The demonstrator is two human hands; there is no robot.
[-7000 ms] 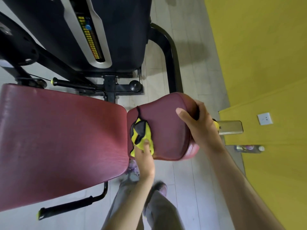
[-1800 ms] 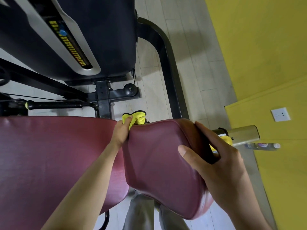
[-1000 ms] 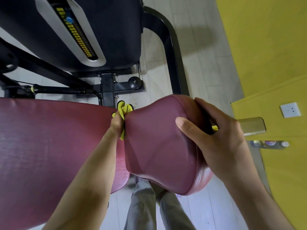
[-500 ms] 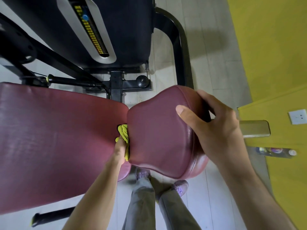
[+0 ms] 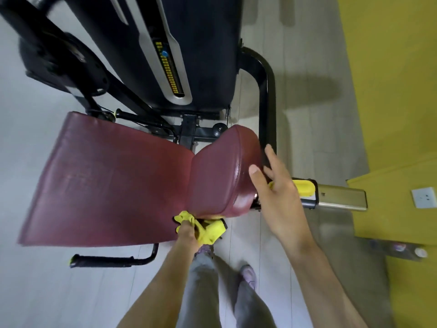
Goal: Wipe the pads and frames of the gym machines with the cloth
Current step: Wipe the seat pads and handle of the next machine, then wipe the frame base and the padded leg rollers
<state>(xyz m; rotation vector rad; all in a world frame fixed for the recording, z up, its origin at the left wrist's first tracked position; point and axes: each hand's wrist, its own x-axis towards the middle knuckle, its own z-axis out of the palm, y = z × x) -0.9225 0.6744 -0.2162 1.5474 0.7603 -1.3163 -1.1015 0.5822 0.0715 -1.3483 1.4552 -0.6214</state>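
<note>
Soft daylight, blurred edges, wide-angle warp

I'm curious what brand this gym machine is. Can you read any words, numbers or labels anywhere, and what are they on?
Nothing here can be read.
On the weight stack cover, the yellow strip of marks: too blurred to read.
On the bottle by the yellow wall: label too blurred.
On the wall socket: no lettering visible.
</note>
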